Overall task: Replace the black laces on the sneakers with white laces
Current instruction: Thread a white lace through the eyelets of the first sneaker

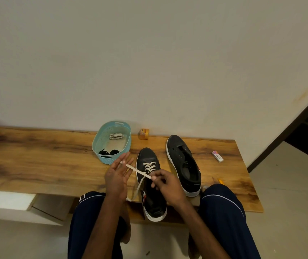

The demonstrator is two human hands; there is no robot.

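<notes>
White lace [138, 171] runs taut between the two hands, stretched flat, I judge, so that any twist comes out before the next eyelet. The left hand [117, 176], at 9 o'clock from the laced sneaker [153, 200], seems to pin the lace tip under its thumb while its other fingers fan out straight. The right hand [165, 186] pinches the lace further along, thumb and forefinger clamped on it, just above the sneaker's tongue. That sneaker sits toe-away on the wooden bench [37, 156] between the person's knees, with a few crossings done near the toe. The bare sneaker [182, 161] waits at 2 o'clock, unlaced. At 11 o'clock the teal basket [110, 159] holds the black laces [109, 152] and a spare white lace [116, 136], kept within reach for the second shoe.
</notes>
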